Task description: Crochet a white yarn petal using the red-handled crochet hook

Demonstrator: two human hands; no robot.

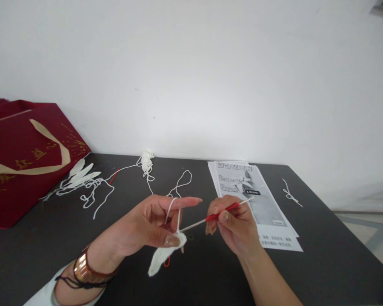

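Between the thumb and fingers of my left hand [156, 221] is a small white crocheted petal [161, 259], its narrow end hanging down. White yarn [170, 209] loops over my stretched left index finger and runs down to the petal's top edge. My right hand [232, 225] is closed round a crochet hook [225, 212] by its red grip. The hook's thin metal shaft points left and its tip meets the petal's edge by my left thumb; the exact stitch is too small to tell. A little orange-red loop [167, 261] shows just below the petal.
A bundle of white yarn [147, 162] lies near the wall. To the left, several finished white petals [81, 174] with loose tails rest beside a dark red gift bag [28, 148]. Printed sheets [268, 204] lie right of centre, and a knotted yarn scrap [290, 195] farther right.
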